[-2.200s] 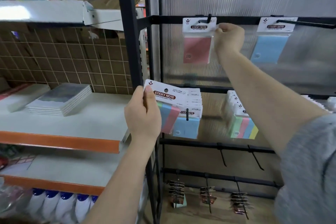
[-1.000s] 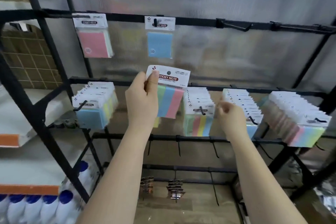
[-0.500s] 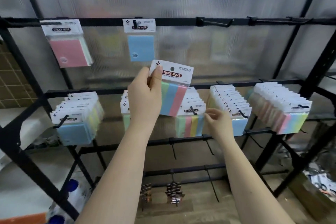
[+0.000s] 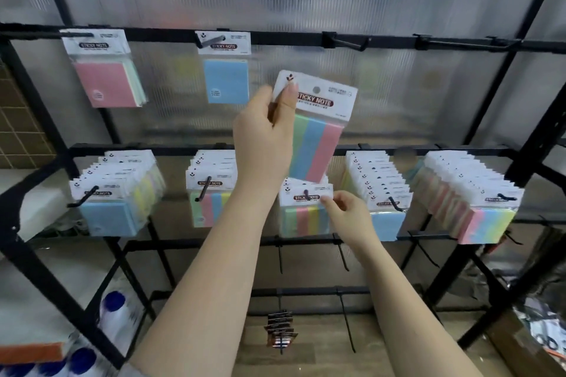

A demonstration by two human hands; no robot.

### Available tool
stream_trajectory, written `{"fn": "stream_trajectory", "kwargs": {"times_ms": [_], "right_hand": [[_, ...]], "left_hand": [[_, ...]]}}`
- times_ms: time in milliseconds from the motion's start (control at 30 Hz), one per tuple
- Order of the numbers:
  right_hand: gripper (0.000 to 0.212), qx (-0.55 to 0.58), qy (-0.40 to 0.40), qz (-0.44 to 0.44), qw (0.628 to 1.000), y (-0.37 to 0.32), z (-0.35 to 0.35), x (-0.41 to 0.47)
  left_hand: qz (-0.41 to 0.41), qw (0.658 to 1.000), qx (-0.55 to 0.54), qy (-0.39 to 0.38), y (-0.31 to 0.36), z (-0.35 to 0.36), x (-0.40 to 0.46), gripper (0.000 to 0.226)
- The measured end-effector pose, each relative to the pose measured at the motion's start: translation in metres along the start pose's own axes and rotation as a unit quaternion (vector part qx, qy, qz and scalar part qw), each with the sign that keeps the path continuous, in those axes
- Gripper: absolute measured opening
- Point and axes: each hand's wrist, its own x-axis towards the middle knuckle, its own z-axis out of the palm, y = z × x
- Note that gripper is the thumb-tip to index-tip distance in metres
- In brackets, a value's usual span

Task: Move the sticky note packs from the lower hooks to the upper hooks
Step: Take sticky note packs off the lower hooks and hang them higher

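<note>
My left hand point(image 4: 265, 135) pinches the white header card of a striped green, blue and pink sticky note pack point(image 4: 315, 131), held tilted between the two rails. My right hand point(image 4: 349, 214) grips the right edge of the front pack point(image 4: 306, 208) on the middle lower hook. Several more stacks hang on the lower rail: a blue one point(image 4: 110, 199), a striped one point(image 4: 211, 193), another point(image 4: 379, 190) and a far right one point(image 4: 468, 193). On the upper rail hang a pink pack point(image 4: 104, 70) and a blue pack point(image 4: 225, 67). Two upper hooks point(image 4: 352, 41) point(image 4: 465, 43) are bare.
A black metal rack frame point(image 4: 520, 95) backs onto ribbed translucent panels. Bare hooks point(image 4: 343, 254) stick out from rails below, and small dark clip packs point(image 4: 280, 330) hang near the floor. White bottles with blue caps point(image 4: 113, 312) stand at lower left, beside an orange-edged shelf point(image 4: 30, 352).
My left hand has raised the striped pack and carried it rightward. My right hand has left the upper pink pack, dropped to the lower rail and closed on the front pack of the middle stack.
</note>
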Motion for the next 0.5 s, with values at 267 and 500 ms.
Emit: {"fn": "stream_trajectory", "kwargs": {"times_ms": [267, 500], "right_hand": [[0.019, -0.021, -0.032, -0.039, 0.998, 0.001, -0.011, 0.004], [0.029, -0.026, -0.051, -0.058, 0.997, 0.0, -0.016, 0.003]], "left_hand": [[0.017, 0.999, -0.051, -0.002, 0.023, 0.036, 0.023, 0.03], [0.039, 0.999, -0.031, 0.008, 0.024, 0.052, 0.033, 0.026]]}}
